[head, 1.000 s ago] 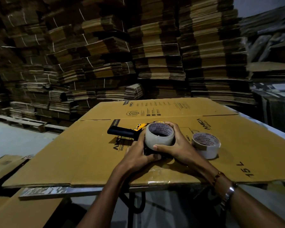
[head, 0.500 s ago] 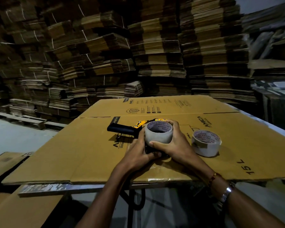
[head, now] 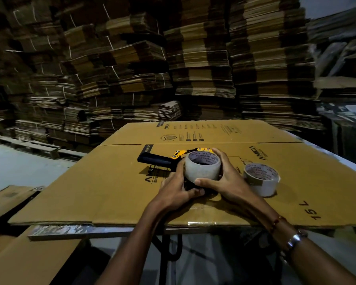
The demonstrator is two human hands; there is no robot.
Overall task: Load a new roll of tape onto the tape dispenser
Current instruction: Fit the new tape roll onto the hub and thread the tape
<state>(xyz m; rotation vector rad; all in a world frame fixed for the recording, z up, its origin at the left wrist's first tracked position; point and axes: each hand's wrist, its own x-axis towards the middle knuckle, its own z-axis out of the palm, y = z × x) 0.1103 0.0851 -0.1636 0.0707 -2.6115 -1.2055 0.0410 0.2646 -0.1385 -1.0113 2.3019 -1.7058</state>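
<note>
A flattened cardboard sheet covers the counter, and everything that matters sits near the middle of that sheet. The tape dispenser lies there on its side, its black handle pointing away to the left and its yellow metal parts showing just behind the roll. Set on top of the dispenser's body is a roll of clear tape, lying flat with its printed core facing up.

The right hand is wrapped round the right side of that roll, fingers curled over the far rim and the thumb pressed against the near wall. The left hand comes in from the left of the roll; its thumb is tucked under the roll against the dark body of the dispenser, and the fingers curl round that body, though exactly how they grip is hidden by the roll and the hand itself. Whether the roll is fully seated on the hub cannot be told from here.

A second roll of tape stands on the sheet just to the right of the right hand, apart from the dispenser. The right wrist wears a metal bracelet and a thin thread band. Behind the counter rise tall stacks of flattened cartons.
</note>
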